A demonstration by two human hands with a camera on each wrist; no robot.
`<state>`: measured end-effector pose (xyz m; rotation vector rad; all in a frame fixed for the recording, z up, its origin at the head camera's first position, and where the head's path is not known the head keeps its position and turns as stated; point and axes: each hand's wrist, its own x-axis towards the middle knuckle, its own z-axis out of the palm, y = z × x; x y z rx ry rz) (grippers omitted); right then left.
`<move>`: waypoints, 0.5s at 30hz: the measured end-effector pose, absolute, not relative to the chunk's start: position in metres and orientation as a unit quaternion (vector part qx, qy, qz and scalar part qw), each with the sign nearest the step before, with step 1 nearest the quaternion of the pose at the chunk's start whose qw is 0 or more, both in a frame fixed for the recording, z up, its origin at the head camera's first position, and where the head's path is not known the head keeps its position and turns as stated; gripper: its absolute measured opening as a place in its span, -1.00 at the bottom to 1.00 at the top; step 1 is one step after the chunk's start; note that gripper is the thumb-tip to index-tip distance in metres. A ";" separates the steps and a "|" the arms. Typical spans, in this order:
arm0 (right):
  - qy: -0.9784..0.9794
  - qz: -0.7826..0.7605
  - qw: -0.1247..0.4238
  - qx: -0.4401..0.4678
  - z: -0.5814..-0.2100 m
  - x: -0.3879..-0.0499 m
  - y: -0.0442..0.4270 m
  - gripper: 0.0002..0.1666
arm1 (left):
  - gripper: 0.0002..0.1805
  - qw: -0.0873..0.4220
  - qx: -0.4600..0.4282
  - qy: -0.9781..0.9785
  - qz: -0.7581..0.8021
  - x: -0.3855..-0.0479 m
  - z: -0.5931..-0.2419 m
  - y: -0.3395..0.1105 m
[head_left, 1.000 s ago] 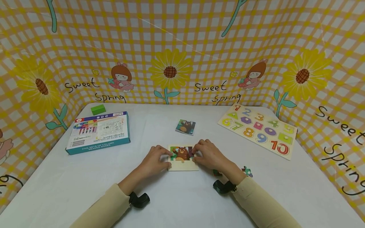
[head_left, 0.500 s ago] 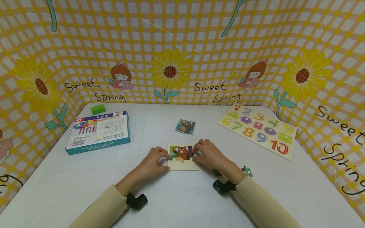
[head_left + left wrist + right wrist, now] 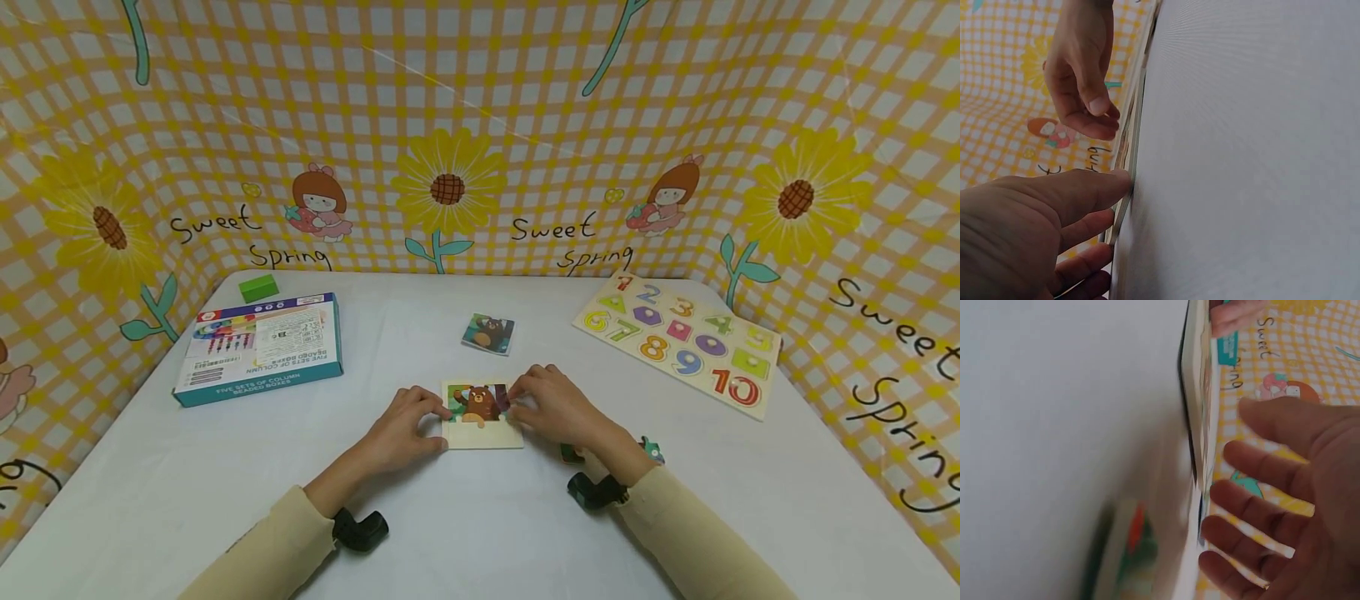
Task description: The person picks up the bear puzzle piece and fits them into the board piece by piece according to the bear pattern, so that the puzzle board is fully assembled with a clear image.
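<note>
Backdrop: yellow-and-tan checked cloth [image 3: 480,100] printed with sunflowers and "Sweet Spring". Counter [image 3: 465,525] covered in white. From my station, the head view shows the puzzle board [image 3: 483,438] lying flat on the near middle of the counter, between both hands. Its far part carries a brown bear picture [image 3: 478,403]; the near strip is bare pale wood.

Left hand [image 3: 401,427]: thumb and fingers spread apart, touching the board along its left side. Right hand [image 3: 558,407]: I see fingers loosely parted with nothing held, fingertips at the board's right edge; I cannot tell whether they make contact. A dark loose piece [image 3: 572,453] and a teal-and-white piece [image 3: 652,450] lie near the right wrist, both partly hidden by the forearm.

Beyond the board I log a square bear card [image 3: 488,333]. Far right: a number board [image 3: 678,346], set at an angle. Far left: a blue-sided box [image 3: 260,350], with a green block [image 3: 258,288] just behind it.
</note>
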<state>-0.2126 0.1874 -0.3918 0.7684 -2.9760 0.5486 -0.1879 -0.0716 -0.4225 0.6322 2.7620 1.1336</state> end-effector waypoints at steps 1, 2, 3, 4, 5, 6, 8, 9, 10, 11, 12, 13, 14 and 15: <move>-0.953 0.178 0.010 0.247 -0.390 -0.212 0.189 -0.76 | -0.66 0.045 0.206 0.904 0.371 -0.188 -0.422 -0.072; -0.952 0.180 0.009 0.245 -0.388 -0.211 0.191 -0.75 | -0.66 0.045 0.206 0.904 0.371 -0.188 -0.422 -0.072; -0.953 0.182 0.007 0.243 -0.387 -0.210 0.193 -0.75 | -0.66 0.046 0.205 0.904 0.372 -0.188 -0.422 -0.071; -0.954 0.182 0.005 0.240 -0.386 -0.208 0.196 -0.74 | -0.66 0.046 0.205 0.904 0.372 -0.188 -0.422 -0.071; -0.954 0.184 0.002 0.235 -0.385 -0.207 0.199 -0.73 | -0.66 0.047 0.204 0.904 0.372 -0.188 -0.422 -0.071; -0.955 0.184 -0.001 0.231 -0.383 -0.205 0.201 -0.72 | -0.66 0.048 0.204 0.905 0.372 -0.188 -0.421 -0.071; -0.957 0.185 -0.006 0.225 -0.382 -0.202 0.207 -0.71 | -0.66 0.048 0.203 0.905 0.371 -0.188 -0.422 -0.071; -0.958 0.184 -0.009 0.221 -0.382 -0.200 0.210 -0.70 | -0.66 0.048 0.203 0.905 0.371 -0.188 -0.422 -0.071; -0.959 0.183 -0.011 0.217 -0.381 -0.198 0.213 -0.69 | -0.66 0.048 0.203 0.905 0.371 -0.188 -0.422 -0.071; -0.959 0.182 -0.013 0.215 -0.381 -0.196 0.215 -0.69 | -0.66 0.048 0.203 0.905 0.371 -0.188 -0.422 -0.071; -0.960 0.179 -0.013 0.214 -0.381 -0.194 0.218 -0.69 | -0.66 0.048 0.204 0.905 0.371 -0.188 -0.422 -0.071; -0.961 0.176 -0.013 0.213 -0.381 -0.192 0.221 -0.69 | -0.66 0.048 0.204 0.905 0.371 -0.188 -0.422 -0.071; -0.961 0.174 -0.011 0.213 -0.382 -0.190 0.225 -0.70 | -0.66 0.048 0.205 0.905 0.371 -0.189 -0.422 -0.071; -0.962 0.172 -0.012 0.209 -0.382 -0.187 0.228 -0.70 | -0.66 0.047 0.207 0.905 0.370 -0.189 -0.422 -0.071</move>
